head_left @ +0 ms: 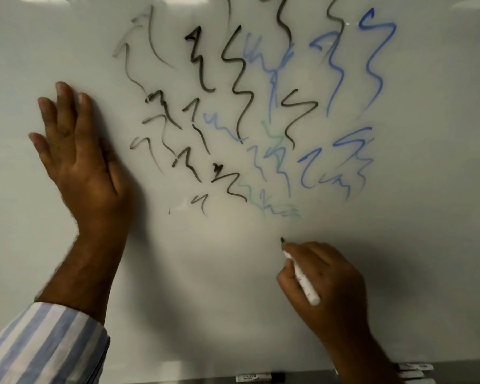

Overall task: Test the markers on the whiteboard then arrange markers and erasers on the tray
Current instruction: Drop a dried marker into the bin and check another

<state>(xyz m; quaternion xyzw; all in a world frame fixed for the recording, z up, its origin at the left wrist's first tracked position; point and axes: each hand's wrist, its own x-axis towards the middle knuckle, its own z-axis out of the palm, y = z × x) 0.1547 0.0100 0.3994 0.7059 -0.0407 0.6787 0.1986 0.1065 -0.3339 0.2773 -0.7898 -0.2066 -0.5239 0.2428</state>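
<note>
Whiteboard (399, 189): filled nearly the whole view, its upper middle covered with squiggles. Black squiggles (239, 87) lay toward the upper left of the board, blue squiggles (372, 65) toward its upper right, faint green squiggles (272, 139) near its centre.

Left hand (78, 159): released, fingers spread, palm flat against the board left of the black squiggles; striped sleeve (45, 345) at the board's lower left.

Right hand (324, 286): grasping a green marker (299, 273), uncapped, white barrel tilted, its tip on or just off the board below the green squiggles; contact could not be told.

Tray (316, 379): along the board's bottom edge, carrying several markers (413, 368), mostly hidden.
</note>
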